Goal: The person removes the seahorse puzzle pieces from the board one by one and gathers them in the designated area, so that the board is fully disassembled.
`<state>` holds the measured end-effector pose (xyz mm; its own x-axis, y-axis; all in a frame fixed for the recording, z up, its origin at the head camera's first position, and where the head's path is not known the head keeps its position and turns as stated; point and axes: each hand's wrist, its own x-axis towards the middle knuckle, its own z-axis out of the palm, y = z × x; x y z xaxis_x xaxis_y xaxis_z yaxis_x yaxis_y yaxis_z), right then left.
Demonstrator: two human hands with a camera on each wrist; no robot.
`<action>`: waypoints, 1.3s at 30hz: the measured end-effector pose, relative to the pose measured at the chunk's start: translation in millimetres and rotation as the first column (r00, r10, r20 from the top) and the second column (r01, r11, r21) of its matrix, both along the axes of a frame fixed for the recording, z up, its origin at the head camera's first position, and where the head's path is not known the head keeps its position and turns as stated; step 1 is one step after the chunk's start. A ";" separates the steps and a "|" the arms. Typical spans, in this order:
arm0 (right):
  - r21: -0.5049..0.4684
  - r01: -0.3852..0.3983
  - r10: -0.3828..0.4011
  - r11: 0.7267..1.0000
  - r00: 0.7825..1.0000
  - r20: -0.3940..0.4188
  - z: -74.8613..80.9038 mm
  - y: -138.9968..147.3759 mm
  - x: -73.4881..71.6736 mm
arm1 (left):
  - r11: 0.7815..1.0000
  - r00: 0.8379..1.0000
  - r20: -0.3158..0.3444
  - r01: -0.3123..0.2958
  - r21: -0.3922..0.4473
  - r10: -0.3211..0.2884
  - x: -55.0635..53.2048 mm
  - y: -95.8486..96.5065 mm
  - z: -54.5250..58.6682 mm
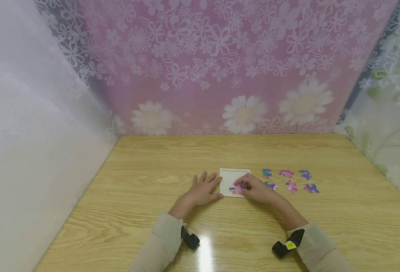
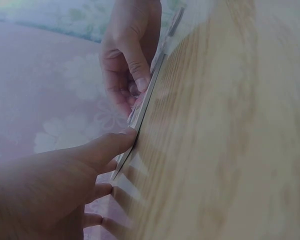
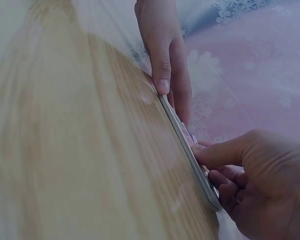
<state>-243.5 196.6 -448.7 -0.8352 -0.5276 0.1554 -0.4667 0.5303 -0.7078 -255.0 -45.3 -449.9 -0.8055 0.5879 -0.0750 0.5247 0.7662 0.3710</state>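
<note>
A white puzzle tray [image 1: 225,180] lies on the table between the two hands. My left hand [image 1: 201,190] is spread on the tabletop, its thumb and a finger touching the tray's left edge; the left wrist view shows that thumb [image 2: 121,142] at the rim. My right hand [image 1: 256,189] reaches over the tray's right side with bent fingers and pinches a pink-and-purple jigsaw piece [image 1: 237,191] low in the tray. The fingers partly cover it, and whether more than one piece lies there I cannot tell. In the right wrist view the right thumb [image 3: 222,152] presses down at the tray's edge.
Right of the tray, several loose jigsaw pieces lie in two rows, among them a pink one with an eye [image 1: 286,173] and a purple-pink one [image 1: 311,188]. A floral curtain [image 1: 200,75] hangs behind the wooden table [image 1: 145,162]. A pale wall stands at left.
</note>
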 end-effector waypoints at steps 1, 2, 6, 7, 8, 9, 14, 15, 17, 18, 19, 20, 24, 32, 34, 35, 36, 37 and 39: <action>0.001 0.000 0.000 1.000 1.000 0.000 0.1 -0.2 -0.1 | 1.000 1.000 0.000 0.000 0.001 0.000 0.0 -0.2 0.3; 0.001 0.001 -0.001 1.000 1.000 0.000 0.3 -0.4 -0.2 | 1.000 1.000 0.002 -0.001 0.001 0.001 0.2 -0.3 0.8; -0.002 0.004 -0.004 1.000 1.000 0.002 0.3 -0.5 -0.1 | 1.000 1.000 0.003 -0.001 0.012 0.001 1.4 -0.3 2.5; -0.006 0.005 -0.005 1.000 1.000 0.008 0.6 -0.6 0.1 | 1.000 1.000 0.002 -0.001 0.015 0.001 1.6 -0.2 2.7; -0.011 0.007 -0.007 1.000 1.000 0.016 0.9 -0.7 0.3 | 1.000 1.000 0.000 0.001 0.016 -0.001 1.8 -0.1 2.7; -0.015 0.014 -0.013 1.000 0.999 0.031 1.0 -0.9 0.5 | 1.000 1.000 0.000 0.002 0.018 -0.002 2.0 0.0 2.7; -0.036 0.045 -0.043 0.998 0.997 0.060 3.1 -2.2 1.2 | 1.000 1.000 -0.001 0.004 0.011 -0.004 1.3 0.0 1.4; -0.039 0.054 -0.052 0.998 0.997 0.060 3.8 -2.5 1.3 | 1.000 1.000 0.000 0.003 0.009 -0.003 1.0 -0.1 1.2; -0.048 0.062 -0.059 0.997 0.997 0.059 5.0 -2.9 1.1 | 1.000 1.000 0.001 0.001 0.007 -0.001 0.4 -0.1 0.8; -0.052 0.066 -0.063 0.996 0.996 0.063 5.6 -3.0 1.0 | 1.000 1.000 0.001 0.000 0.006 0.000 0.0 -0.2 0.5; -0.058 0.072 -0.068 0.996 0.995 0.073 6.1 -3.1 1.0 | 1.000 1.000 0.000 0.000 0.006 0.000 -0.3 -0.2 0.3; -0.063 0.077 -0.071 0.995 0.994 0.084 6.4 -3.0 0.9 | 1.000 1.000 0.001 -0.001 0.004 0.001 -0.4 -0.3 0.2; -0.087 0.088 -0.076 0.992 0.989 0.130 6.3 -1.7 0.1 | 1.000 1.000 0.003 0.000 0.004 0.000 0.3 -0.6 0.6; -0.094 0.078 -0.067 0.993 0.991 0.115 6.9 5.4 -3.9 | 1.000 1.000 0.006 0.003 0.016 -0.003 2.2 -0.5 1.9; -0.096 0.070 -0.059 0.993 0.992 0.115 9.0 7.2 -4.4 | 1.000 1.000 0.002 0.001 0.016 -0.001 1.9 -0.4 1.6; -0.100 0.065 -0.054 0.993 0.992 0.116 10.2 8.0 -4.6 | 1.000 1.000 0.001 0.000 0.015 0.000 1.7 -0.4 1.6; -0.101 0.061 -0.050 0.993 0.992 0.113 11.2 9.1 -4.9 | 1.000 1.000 0.000 -0.001 0.015 0.001 1.5 -0.3 1.6; -0.102 0.058 -0.047 0.993 0.993 0.112 12.4 10.2 -5.0 | 1.000 1.000 0.002 -0.001 0.015 0.001 1.6 -0.4 2.1; -0.108 0.048 -0.036 0.993 0.993 0.114 15.4 12.8 -4.4 | 1.000 1.000 0.003 -0.001 0.016 0.001 1.3 -0.5 2.1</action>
